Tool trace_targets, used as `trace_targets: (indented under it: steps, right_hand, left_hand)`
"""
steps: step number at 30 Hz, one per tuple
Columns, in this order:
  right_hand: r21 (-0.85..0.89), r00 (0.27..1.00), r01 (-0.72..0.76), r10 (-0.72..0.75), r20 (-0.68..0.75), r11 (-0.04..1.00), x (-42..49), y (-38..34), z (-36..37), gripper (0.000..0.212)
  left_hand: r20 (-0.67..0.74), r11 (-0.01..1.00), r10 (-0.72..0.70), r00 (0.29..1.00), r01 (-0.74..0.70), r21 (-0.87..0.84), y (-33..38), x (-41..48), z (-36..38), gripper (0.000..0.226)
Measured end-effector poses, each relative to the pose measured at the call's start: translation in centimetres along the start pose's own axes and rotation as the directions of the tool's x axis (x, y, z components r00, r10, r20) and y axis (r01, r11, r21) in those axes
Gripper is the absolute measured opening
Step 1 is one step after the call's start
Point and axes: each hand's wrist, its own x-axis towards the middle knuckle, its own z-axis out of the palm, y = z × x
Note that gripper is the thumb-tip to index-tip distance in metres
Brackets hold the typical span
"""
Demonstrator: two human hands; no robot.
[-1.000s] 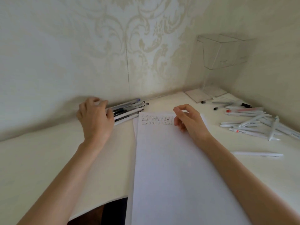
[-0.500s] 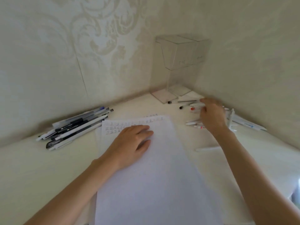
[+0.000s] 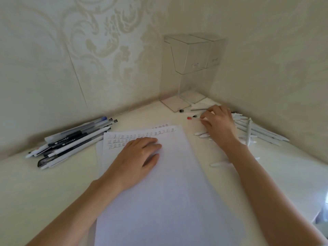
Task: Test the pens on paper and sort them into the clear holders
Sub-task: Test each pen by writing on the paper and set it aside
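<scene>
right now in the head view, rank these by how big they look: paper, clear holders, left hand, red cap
1. paper
2. clear holders
3. left hand, which is nearer the camera, so its rank against the holders is unsure
4. red cap

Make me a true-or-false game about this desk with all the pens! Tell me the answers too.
1. The left hand lies flat on the paper. True.
2. The clear holders are stuffed with pens. False: no pens show inside them.
3. The right hand is writing on the paper. False: it is off the sheet, reaching among the white pens to the right of it.
4. Rows of written marks sit near the top of the paper. True.
5. A bunch of pens lies left of the paper, close to the wall. True.
</scene>
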Motion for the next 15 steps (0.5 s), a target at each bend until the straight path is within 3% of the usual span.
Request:
trace_targets:
  steps: [3, 5, 7, 9, 12, 15]
  right_hand:
    - [0.073, 0.971, 0.112, -0.093, -0.22, 0.991, 0.9, -2.5, -1.8, 0.015]
    - [0.358, 0.968, 0.017, 0.075, -0.24, 0.934, 1.1, -5.4, -3.8, 0.005]
    - [0.74, 0.949, -0.182, 0.313, -0.04, 0.647, 1.1, -8.2, -5.4, 0.012]
    - [0.898, 0.919, -0.294, 0.355, 0.171, 0.328, 0.6, -10.1, -5.6, 0.011]
    - [0.901, 0.903, -0.405, 0.219, 0.369, 0.155, -0.7, -11.8, -4.5, 0.014]
    - [0.894, 0.891, -0.445, 0.126, 0.436, 0.056, -1.6, -12.3, -3.6, 0.016]
  left_hand:
    - [-0.161, 0.995, -0.071, 0.984, 0.058, -0.08, 0.1, 0.2, -0.7, 0.045]
    - [-0.233, 0.974, -0.172, 0.957, 0.13, -0.183, 0.2, 0.2, -1.4, 0.047]
    - [-0.238, 0.95, -0.234, 0.943, 0.17, -0.261, 0.2, 0.1, -1.8, 0.052]
    - [-0.225, 0.944, -0.237, 0.945, 0.17, -0.282, 0.4, 0.1, -2.0, 0.057]
    - [-0.208, 0.971, -0.169, 0.963, 0.127, -0.202, 1.0, 0.1, -1.8, 0.054]
    - [-0.178, 0.98, -0.152, 0.972, 0.126, -0.153, 1.1, 0.1, -1.5, 0.039]
